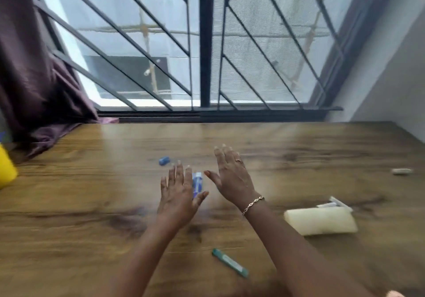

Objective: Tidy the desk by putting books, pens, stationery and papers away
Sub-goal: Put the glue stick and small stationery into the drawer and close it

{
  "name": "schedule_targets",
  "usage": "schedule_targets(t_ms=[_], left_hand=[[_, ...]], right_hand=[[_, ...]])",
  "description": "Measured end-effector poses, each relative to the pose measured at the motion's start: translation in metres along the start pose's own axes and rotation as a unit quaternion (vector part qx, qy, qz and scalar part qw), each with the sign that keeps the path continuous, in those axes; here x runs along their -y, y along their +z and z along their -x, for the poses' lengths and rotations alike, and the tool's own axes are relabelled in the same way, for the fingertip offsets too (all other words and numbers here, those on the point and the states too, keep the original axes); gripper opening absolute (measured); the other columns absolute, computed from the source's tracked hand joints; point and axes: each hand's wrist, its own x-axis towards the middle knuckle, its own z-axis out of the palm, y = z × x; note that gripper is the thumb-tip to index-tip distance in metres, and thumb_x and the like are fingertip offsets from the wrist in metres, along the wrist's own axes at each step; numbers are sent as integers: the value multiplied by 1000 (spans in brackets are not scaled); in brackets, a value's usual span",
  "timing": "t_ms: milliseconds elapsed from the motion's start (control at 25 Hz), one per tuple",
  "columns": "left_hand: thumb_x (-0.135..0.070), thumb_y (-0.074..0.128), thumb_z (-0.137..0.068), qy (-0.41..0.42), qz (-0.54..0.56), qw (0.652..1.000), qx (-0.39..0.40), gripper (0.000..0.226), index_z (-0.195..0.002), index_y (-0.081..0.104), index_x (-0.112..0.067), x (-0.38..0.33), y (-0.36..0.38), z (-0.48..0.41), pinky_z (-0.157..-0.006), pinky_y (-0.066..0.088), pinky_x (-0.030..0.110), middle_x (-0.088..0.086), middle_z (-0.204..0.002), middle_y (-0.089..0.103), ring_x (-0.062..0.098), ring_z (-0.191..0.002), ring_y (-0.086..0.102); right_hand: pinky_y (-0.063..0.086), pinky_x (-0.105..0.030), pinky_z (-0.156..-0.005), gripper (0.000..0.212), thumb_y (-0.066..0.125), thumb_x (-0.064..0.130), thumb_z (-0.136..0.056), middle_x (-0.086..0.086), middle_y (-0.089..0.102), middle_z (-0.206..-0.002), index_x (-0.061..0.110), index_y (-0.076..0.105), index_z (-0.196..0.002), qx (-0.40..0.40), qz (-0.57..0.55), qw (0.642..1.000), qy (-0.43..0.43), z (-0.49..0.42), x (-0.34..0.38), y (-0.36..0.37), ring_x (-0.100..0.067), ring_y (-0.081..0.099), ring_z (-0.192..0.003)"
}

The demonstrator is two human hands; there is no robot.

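Both of my hands hover over the middle of the wooden desk [92, 216] with straight, spread fingers. My left hand [178, 193] and my right hand [232, 177] hold nothing. Between them on the desk lies a small blue-and-white tube-like item [197, 182], partly hidden by my left fingers. A small blue sharpener-like piece [164, 160] lies just beyond my left hand. A green marker [230, 262] lies near the front, between my forearms. A cream pencil pouch [320, 220] lies to the right with white pens [338, 202] sticking out. The picture is blurred by motion.
A yellow container [5, 170] stands at the left edge. A small pale eraser-like piece [401, 171] lies at the far right. A purple curtain [34, 78] hangs at the back left, its hem on the desk. A barred window [205, 43] runs behind the desk.
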Motion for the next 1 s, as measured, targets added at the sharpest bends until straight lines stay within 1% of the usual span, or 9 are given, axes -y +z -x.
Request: schedule_targets(t_ms=[240,360,480,560,640,720,800,880,1000], left_hand=[[-55,33,-94,73,-12,997,15,79,-150,-3,-12,-67,22,-2,-118,-4,40,10,-157,-14,24,-145,-15],[-53,36,-94,110,-3,993,30,80,-150,-4,-13,-90,31,1,-117,-6,38,8,-158,-13,22,-145,-14],[-52,39,-93,144,12,989,45,80,-150,-3,-14,-108,38,4,-117,-7,36,8,-158,-11,21,-146,-13],[-53,43,-92,176,19,982,58,83,-151,-1,-14,-119,43,6,-117,-7,35,6,-159,-8,19,-146,-11],[-55,46,-88,222,13,972,71,86,-150,2,-15,-131,48,9,-118,-7,33,4,-159,-3,17,-146,-8],[-56,51,-86,261,11,961,86,89,-150,6,-15,-145,54,13,-118,-8,33,2,-159,4,14,-147,-4],[-52,56,-84,283,19,954,98,88,-150,11,-14,-157,59,16,-118,-7,33,1,-158,13,12,-147,1],[-46,59,-85,294,17,951,98,85,-149,15,-12,-165,62,19,-118,-8,33,2,-156,20,11,-146,6],[-39,60,-85,303,17,948,92,78,-147,20,-12,-167,64,23,-117,-8,32,2,-153,29,10,-145,13]], right_hand=[[13,-33,-116,67,49,43,-91,-14,23,-152,10,25,-144,15,-12,1000,11,35,-57,-32,-26,19,-142],[18,-27,-112,66,49,43,-91,-8,28,-151,11,27,-144,53,-1,999,7,58,-82,-56,-21,23,-141],[20,-28,-113,74,57,44,-87,-5,25,-153,14,24,-145,122,16,992,17,85,-110,-73,-17,20,-143],[18,-26,-114,82,65,43,-81,-4,22,-155,15,22,-146,164,29,986,23,102,-126,-80,-15,18,-143],[11,-21,-114,87,69,38,-79,-3,18,-156,15,19,-147,189,52,980,17,115,-135,-84,-15,16,-144],[8,-19,-112,86,68,33,-80,-1,18,-156,15,17,-147,208,82,975,10,124,-143,-85,-14,16,-144],[8,-20,-113,84,67,31,-81,-1,22,-154,14,18,-147,220,104,970,2,130,-148,-82,-13,19,-143],[15,-21,-111,78,66,27,-81,-1,31,-149,15,23,-145,218,110,970,-2,133,-151,-80,-14,27,-139],[28,-20,-98,64,60,22,-84,2,41,-142,18,31,-142,192,106,976,-12,135,-149,-81,-15,38,-130]])
